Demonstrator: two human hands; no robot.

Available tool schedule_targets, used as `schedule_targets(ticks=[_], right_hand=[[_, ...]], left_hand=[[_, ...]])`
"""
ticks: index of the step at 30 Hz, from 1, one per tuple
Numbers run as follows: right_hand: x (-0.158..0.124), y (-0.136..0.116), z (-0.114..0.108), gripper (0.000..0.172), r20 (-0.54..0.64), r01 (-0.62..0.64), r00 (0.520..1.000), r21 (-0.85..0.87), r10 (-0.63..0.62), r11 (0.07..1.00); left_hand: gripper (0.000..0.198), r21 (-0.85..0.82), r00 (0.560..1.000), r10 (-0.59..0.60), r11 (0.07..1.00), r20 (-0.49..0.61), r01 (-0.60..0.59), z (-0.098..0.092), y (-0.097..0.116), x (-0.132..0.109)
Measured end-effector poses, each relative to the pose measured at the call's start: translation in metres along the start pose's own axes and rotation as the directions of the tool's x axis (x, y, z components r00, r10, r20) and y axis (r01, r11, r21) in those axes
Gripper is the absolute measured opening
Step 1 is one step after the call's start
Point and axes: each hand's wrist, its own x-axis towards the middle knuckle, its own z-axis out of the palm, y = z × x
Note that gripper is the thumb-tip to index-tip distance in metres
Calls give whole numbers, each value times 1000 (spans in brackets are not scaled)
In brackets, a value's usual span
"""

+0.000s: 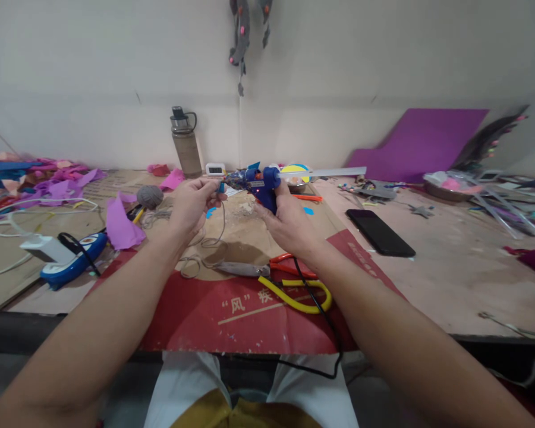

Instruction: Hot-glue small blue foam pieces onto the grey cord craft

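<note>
The right hand (289, 220) was wrapped round the grip of a glue gun (259, 189), held above the bench (428, 291), a clear stick (330, 172) jutting from its back. The left hand (191, 205) pinched a small blue piece (222, 187) at the nozzle; whether they touched could not be told. Below lay a yellow-handled tool (310, 309); a phone (380, 232) lay to the right, and a yarn ball (150, 197) to the left.

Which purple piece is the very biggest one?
The purple sheet at the back right, behind the black phone; the purple scraps on the left are all much smaller.
</note>
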Motion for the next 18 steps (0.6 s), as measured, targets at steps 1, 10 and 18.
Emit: schedule_targets(ticks=[1, 10, 18], right_hand=[[0, -1, 0, 35, 4, 3, 1000, 5, -3, 1000], [0, 1, 0, 45, -12, 15, 1000, 14, -15, 1000], [-1, -1, 0, 38, 2, 8, 1000, 7, -8, 1000]], left_hand=[[11, -2, 1000, -1, 1000, 0, 1, 0, 0, 0], [9, -9, 1000, 6, 1000, -21, -6, -3, 1, 2], [9, -26, 1000, 5, 1000, -18, -5, -3, 1, 2]])
